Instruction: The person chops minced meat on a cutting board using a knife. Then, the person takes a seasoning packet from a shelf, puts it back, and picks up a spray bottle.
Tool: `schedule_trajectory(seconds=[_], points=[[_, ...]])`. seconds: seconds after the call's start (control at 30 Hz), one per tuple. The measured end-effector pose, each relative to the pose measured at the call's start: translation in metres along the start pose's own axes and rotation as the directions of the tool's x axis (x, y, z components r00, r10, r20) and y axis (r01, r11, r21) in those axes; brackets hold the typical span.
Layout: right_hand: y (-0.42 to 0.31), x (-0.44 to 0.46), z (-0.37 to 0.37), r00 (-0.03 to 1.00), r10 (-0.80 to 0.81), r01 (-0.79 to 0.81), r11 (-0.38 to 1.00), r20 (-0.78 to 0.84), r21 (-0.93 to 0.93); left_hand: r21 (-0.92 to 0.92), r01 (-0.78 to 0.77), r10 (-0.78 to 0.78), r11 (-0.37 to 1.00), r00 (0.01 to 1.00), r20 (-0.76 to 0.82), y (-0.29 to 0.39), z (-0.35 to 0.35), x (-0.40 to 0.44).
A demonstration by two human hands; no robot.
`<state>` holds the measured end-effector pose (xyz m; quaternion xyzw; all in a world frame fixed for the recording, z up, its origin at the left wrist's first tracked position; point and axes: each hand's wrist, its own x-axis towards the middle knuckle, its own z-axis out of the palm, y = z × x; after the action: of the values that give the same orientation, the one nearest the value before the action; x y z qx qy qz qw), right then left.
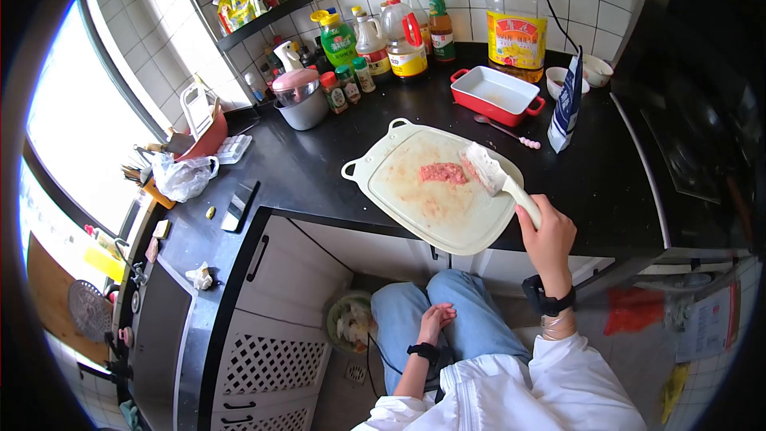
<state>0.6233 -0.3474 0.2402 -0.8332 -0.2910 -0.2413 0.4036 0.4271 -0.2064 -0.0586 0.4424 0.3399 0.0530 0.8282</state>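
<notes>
A pale cutting board (399, 203) lies on the black counter, its front edge reaching past the counter's edge. Minced pink meat (444, 172) is spread near its middle. My right hand (549, 231) is closed around the light handle of a knife (488, 172), whose blade, smeared with meat, rests at the board's right side beside the mince. Down by my lap, my left hand (436, 319) is near my jeans with its fingers loosely curled, holding nothing that I can see.
A red baking dish (497, 94), a spoon (511, 132) and a blue-white packet (566, 104) sit behind the board. Bottles, spice jars and a grey pot (305, 112) line the back. A phone (239, 206) and plastic bag (182, 175) lie left, near the sink (159, 335).
</notes>
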Motion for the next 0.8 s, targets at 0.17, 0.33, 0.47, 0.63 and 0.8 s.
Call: schedule_trajectory(seconds=[0.17,0.33,0.47,0.63,0.8], points=[[-0.014,0.032,-0.023,0.996,-0.029,0.006,0.968,0.089,0.25,0.0,0.008,-0.008,1.0,1.0,-0.02,-0.003,-0.002,0.001],[-0.06,0.088,-0.077,0.969,-0.242,0.209,0.91,0.049,0.359,-0.02,-0.006,0.005,1.0,1.0,-0.019,-0.009,-0.004,0.007],[-0.07,0.133,-0.09,0.915,-0.389,0.332,0.877,0.106,0.348,-0.006,-0.009,0.008,1.0,1.0,-0.02,-0.008,-0.004,0.006],[-0.046,0.169,-0.046,0.809,-0.443,0.16,0.799,0.387,0.579,-0.031,-0.072,0.071,0.997,0.997,-0.028,-0.022,-0.008,0.012],[-0.025,0.172,0.015,0.622,-0.463,0.07,0.836,0.631,0.544,0.011,-0.013,0.013,1.0,0.999,-0.05,-0.023,-0.01,0.02]])
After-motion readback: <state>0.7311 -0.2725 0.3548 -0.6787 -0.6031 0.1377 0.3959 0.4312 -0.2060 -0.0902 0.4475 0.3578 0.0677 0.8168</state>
